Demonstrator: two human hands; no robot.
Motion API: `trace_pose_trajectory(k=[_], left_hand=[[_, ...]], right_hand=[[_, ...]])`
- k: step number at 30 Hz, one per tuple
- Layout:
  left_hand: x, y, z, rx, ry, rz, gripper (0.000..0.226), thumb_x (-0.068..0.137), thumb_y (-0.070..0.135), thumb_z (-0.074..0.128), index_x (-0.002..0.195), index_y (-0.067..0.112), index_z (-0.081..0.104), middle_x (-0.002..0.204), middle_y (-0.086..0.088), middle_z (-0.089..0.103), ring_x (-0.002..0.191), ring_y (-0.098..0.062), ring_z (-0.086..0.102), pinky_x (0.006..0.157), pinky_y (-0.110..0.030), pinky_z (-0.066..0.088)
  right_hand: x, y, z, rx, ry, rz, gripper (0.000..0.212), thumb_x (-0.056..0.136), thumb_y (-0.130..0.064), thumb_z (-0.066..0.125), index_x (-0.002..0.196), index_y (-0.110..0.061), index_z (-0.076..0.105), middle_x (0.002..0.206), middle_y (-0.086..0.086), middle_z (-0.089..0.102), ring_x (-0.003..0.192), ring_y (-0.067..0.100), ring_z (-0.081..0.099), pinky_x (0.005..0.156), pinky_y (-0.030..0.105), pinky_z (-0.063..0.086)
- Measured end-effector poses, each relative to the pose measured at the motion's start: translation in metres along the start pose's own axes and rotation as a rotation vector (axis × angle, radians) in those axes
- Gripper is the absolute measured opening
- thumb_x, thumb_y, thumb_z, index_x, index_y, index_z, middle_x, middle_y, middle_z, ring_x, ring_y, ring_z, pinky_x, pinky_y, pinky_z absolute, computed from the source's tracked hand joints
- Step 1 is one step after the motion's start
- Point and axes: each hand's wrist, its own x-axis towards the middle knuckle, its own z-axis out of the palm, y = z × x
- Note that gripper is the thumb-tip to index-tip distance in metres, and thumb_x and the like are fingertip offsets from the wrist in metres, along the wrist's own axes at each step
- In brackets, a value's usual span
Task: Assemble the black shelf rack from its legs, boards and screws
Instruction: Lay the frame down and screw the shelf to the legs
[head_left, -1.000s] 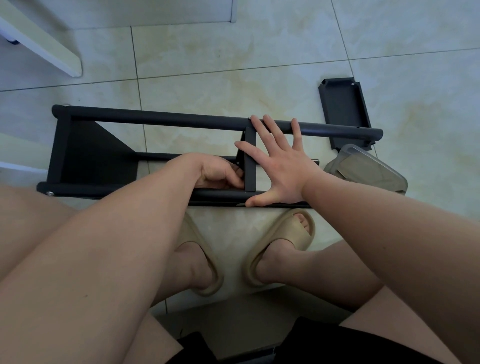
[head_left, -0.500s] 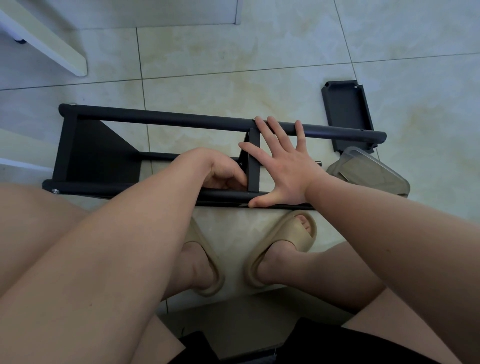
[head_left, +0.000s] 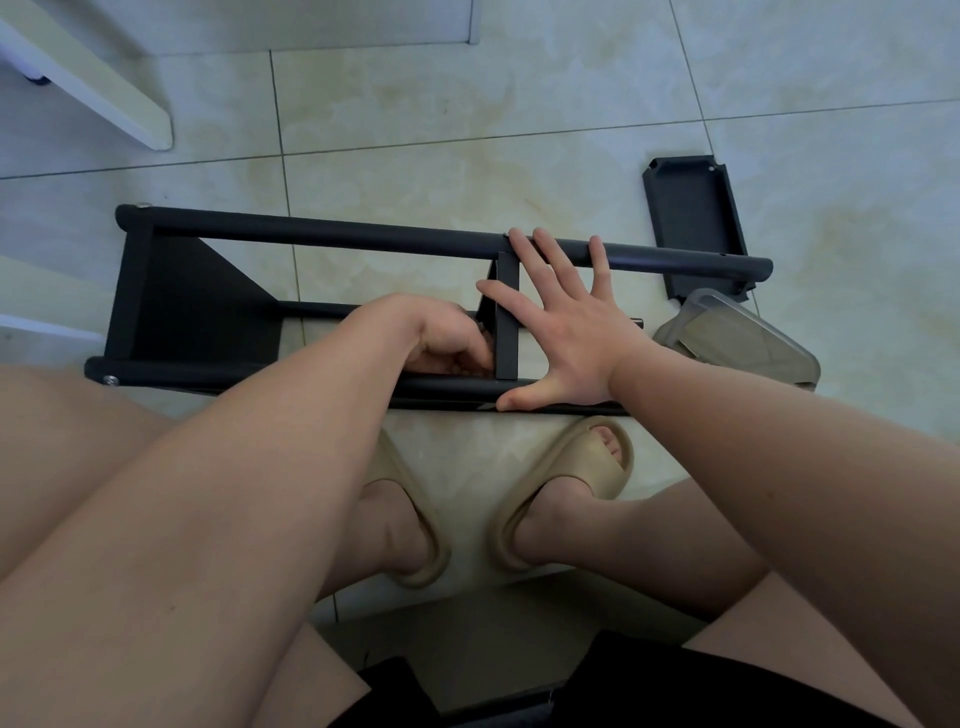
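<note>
The left hand (head_left: 447, 338) is curled against the left face of the middle board (head_left: 506, 322), knuckles up, fingertips tucked in where the board meets the near leg (head_left: 234, 374). Its grip is drawn together, but I cannot tell whether it is clamped on anything, since the fingers hide what lies under them.

The right hand (head_left: 566, 332) lies flat and spread on the other side of that board. Its grip is apart: the thumb rests along the near leg, the forefinger reaches across the board's edge, and the other fingertips touch the far leg (head_left: 337, 236).

The rack (head_left: 156, 291) lies on its side on the tiled floor (head_left: 519, 104), just beyond the person's feet, with its legs running left to right. The end board (head_left: 192, 301) is fixed between the legs at the left. A screw (head_left: 109, 381) shows in the left end of the near leg. Another sits at the left end of the far leg. A lower leg (head_left: 322, 310) shows behind the left wrist.

A loose board (head_left: 693, 208) lies flat on the floor past the right end of the far leg. A clear box (head_left: 737, 338) sits tilted just in front of it, beside the right wrist. Tan slippers (head_left: 576, 488) are on both feet, near the rack. A white furniture edge (head_left: 104, 88) crosses the upper left corner.
</note>
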Motion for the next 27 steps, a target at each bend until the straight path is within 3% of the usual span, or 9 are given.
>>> trace_pose_trajectory(k=[5, 11, 16, 22, 27], left_hand=[[0.001, -0.005, -0.001, -0.005, -0.021, 0.032, 0.024, 0.09, -0.01, 0.051, 0.087, 0.007, 0.067, 0.083, -0.012, 0.067, 0.078, -0.021, 0.068, 0.083, -0.033, 0.055], [-0.001, -0.003, -0.003, 0.006, -0.114, -0.073, 0.021, 0.094, 0.007, 0.057, 0.102, 0.011, 0.075, 0.111, -0.015, 0.073, 0.101, -0.028, 0.069, 0.102, -0.042, 0.05], [-0.005, 0.003, -0.002, 0.038, -0.107, -0.067, 0.018, 0.094, 0.005, 0.057, 0.096, 0.009, 0.074, 0.092, -0.01, 0.075, 0.084, -0.022, 0.073, 0.081, -0.033, 0.058], [-0.003, 0.003, 0.001, 0.004, -0.037, -0.031, 0.018, 0.091, -0.006, 0.054, 0.094, 0.005, 0.069, 0.079, -0.012, 0.071, 0.08, -0.026, 0.068, 0.086, -0.038, 0.055], [-0.001, 0.0, 0.0, 0.013, -0.029, -0.003, 0.023, 0.09, -0.008, 0.052, 0.089, 0.007, 0.069, 0.079, -0.011, 0.071, 0.074, -0.021, 0.071, 0.074, -0.03, 0.058]], right_hand=[[0.0, 0.0, 0.0, -0.007, -0.001, 0.002, 0.12, 0.063, -0.102, 0.029, 0.16, -0.035, 0.01, 0.168, 0.013, -0.018, 0.154, 0.033, -0.018, 0.114, 0.074, -0.008], [0.0, 0.001, 0.0, 0.005, 0.0, -0.004, 0.12, 0.063, -0.102, 0.03, 0.16, -0.035, 0.01, 0.168, 0.013, -0.018, 0.154, 0.034, -0.018, 0.114, 0.074, -0.008], [0.0, 0.001, 0.0, 0.008, 0.004, -0.007, 0.12, 0.063, -0.102, 0.029, 0.16, -0.035, 0.011, 0.168, 0.013, -0.017, 0.154, 0.033, -0.018, 0.115, 0.073, -0.009], [-0.001, 0.0, -0.001, 0.002, -0.001, -0.004, 0.12, 0.063, -0.102, 0.028, 0.16, -0.034, 0.011, 0.168, 0.013, -0.017, 0.154, 0.034, -0.018, 0.114, 0.074, -0.009], [0.0, 0.0, -0.001, 0.0, -0.005, -0.002, 0.12, 0.063, -0.102, 0.028, 0.161, -0.034, 0.011, 0.168, 0.013, -0.017, 0.154, 0.034, -0.018, 0.114, 0.074, -0.009]])
